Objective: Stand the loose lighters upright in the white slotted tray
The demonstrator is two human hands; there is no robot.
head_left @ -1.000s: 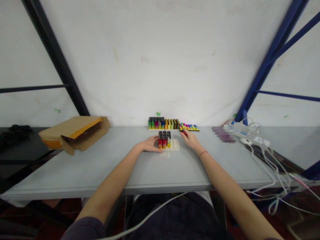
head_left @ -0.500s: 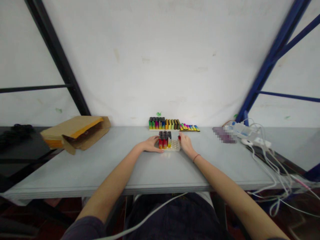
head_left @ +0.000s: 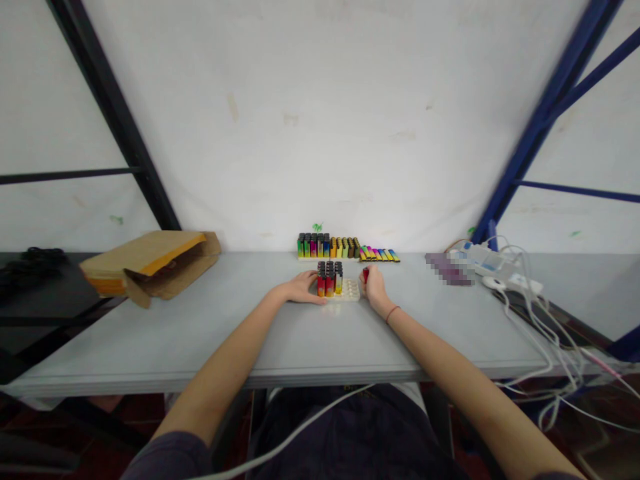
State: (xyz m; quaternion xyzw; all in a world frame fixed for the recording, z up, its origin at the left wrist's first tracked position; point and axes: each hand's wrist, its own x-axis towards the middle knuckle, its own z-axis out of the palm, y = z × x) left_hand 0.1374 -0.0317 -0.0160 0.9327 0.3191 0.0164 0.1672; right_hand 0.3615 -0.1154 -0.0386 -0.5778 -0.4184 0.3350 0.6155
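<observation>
A pale tray (head_left: 352, 289) with round holes lies on the table before me. Upright lighters (head_left: 329, 283), red ones and a yellow-silver row, fill its left part, while holes show at its right. My left hand (head_left: 303, 289) curls around the tray's left end, thumb at the near corner and fingers by the far side. Just right of the tray, my right hand (head_left: 374, 287) is closed on a red lighter (head_left: 366, 273), its top end showing above the fingers. Most of that lighter is hidden by the hand.
Against the wall stand trays of dark-topped lighters (head_left: 313, 247) and yellowish lighters (head_left: 345, 249). Colourful lighters (head_left: 379, 254) lie beside them. An open brown paper package (head_left: 155, 260) is at left. Power strips (head_left: 485, 260) with tangled white cables (head_left: 545, 333) occupy the right.
My right hand has moved slightly right, away from the tray, and its red lighter now points more upright. My left hand stays at the tray.
</observation>
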